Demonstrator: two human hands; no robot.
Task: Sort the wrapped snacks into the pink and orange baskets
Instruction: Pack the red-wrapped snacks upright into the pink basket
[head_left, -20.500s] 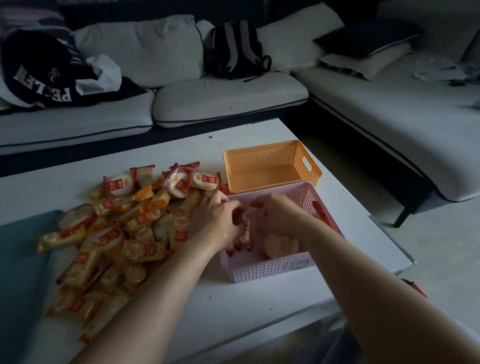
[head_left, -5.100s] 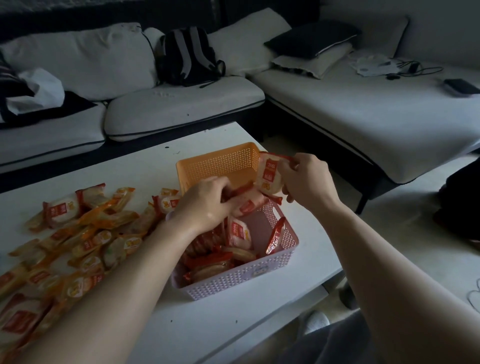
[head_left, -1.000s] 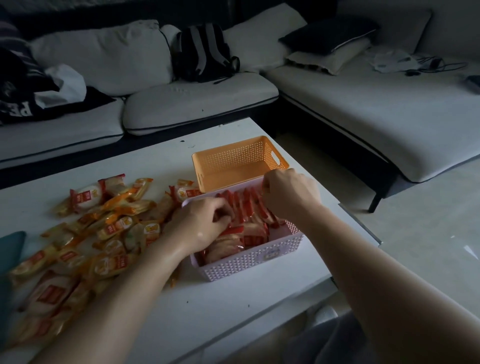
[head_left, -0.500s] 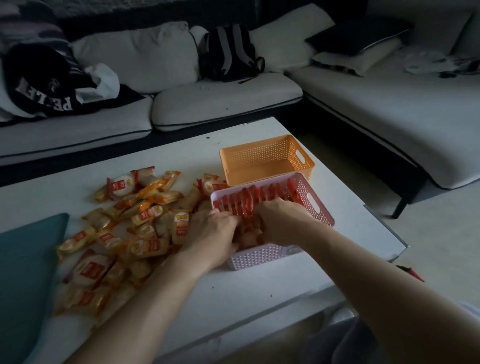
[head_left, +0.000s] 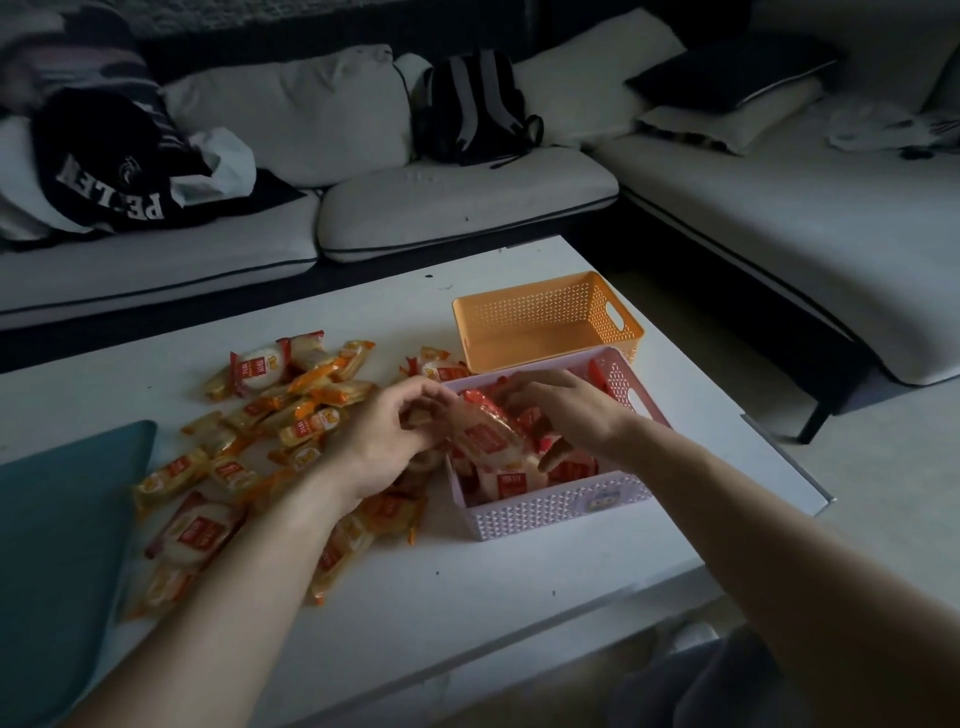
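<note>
- Table (head_left: 467, 597): loose pile (head_left: 291, 415) of wrapped snacks lies left of both baskets, within reach for sorting.
- Pink basket (head_left: 561, 506), near edge: crowded with red packs, apparently stood on edge to save room.
- Orange basket (head_left: 545, 291), just behind: looks empty.
- Right hand (head_left: 566, 410): fingers loosely straight over the packs, likely steadying them; no clear grip.
- Left hand (head_left: 384, 441): fingers curled, pinching one end of a red-labelled snack (head_left: 483, 436) over the pink basket's left wall.

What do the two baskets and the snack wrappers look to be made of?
The orange basket and pink basket look like moulded matte plastic: thin walls pierced in a regular lattice, with cut-out handles. The snack wrappers seem glossy clear film with printed red and orange ends; they glint, and pale contents show through.
</note>
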